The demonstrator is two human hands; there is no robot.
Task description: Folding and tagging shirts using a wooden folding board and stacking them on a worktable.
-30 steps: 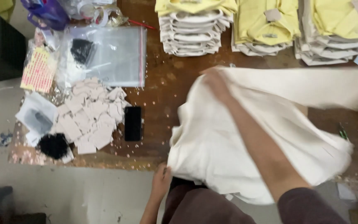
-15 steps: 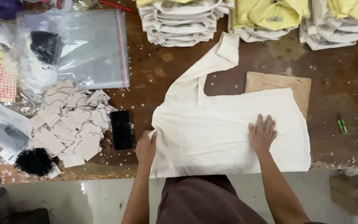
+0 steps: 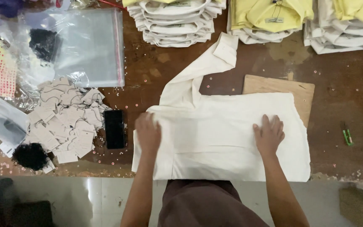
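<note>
Cream shirt (image 3: 227, 138) laid flat across the near edge of the brown worktable (image 3: 341, 96), its body spread wide and one sleeve (image 3: 202, 71) trailing up and away toward the stacks of folded cream shirts (image 3: 175, 21). A thin brown board (image 3: 288, 86) lay under the far right corner of the cloth, only partly covered.

Left hand (image 3: 148, 134) rested palm-down on the left part of the shirt, near the base of the sleeve; right hand (image 3: 269, 134) lay flat on the right part, fingers spread. Neither hand was closed on anything — both pressed the fabric with open palms and pinched no fold.

Handling, as judged from the drape: the cloth looked light, soft and limp, with no stiffness of its own, so it would likely sag and crease wherever it was lifted by a single point. It appeared non-fragile and not slippery on the rough table. The sound places to take hold seemed to be the side edges and the shoulder line, gripped with both hands well apart — the loose sleeve by its cuff end.

Also shown: yellow folded shirts (image 3: 269, 14) at the far edge, a black phone (image 3: 114, 129) just left of the shirt, a heap of paper tags (image 3: 64, 117) and a clear plastic bag (image 3: 85, 46) farther left.
</note>
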